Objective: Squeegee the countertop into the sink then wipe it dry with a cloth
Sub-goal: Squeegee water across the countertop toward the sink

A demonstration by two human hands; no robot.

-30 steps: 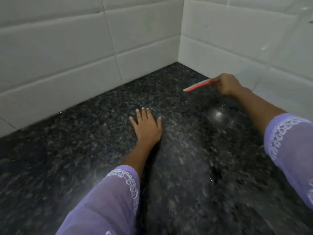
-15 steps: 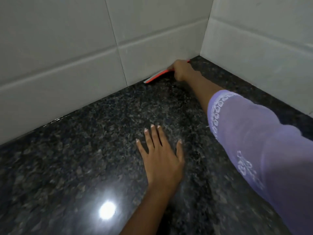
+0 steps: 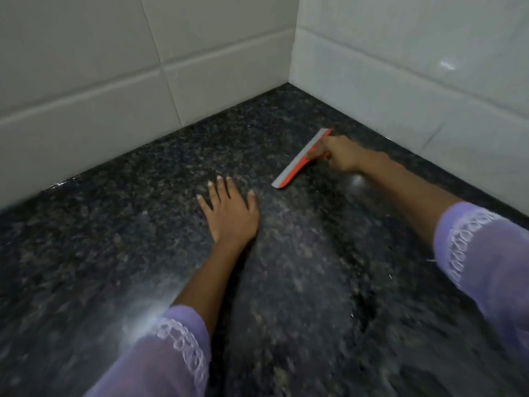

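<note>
Your right hand grips the squeegee near the countertop's back corner — just off both tiled walls; your left hand lies flat, fingers spread, mid-counter.

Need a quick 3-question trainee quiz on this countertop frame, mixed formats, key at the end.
1. True or false: the left hand grips the squeegee.
2. Multiple choice: the squeegee's blade lies (A) against the tiled wall, (B) on the countertop away from the walls, (C) in a sink.
3. Fill in: the left hand rests ____ on the countertop, fingers spread.

Key
1. False; the right hand holds it.
2. B.
3. Flat.
</note>
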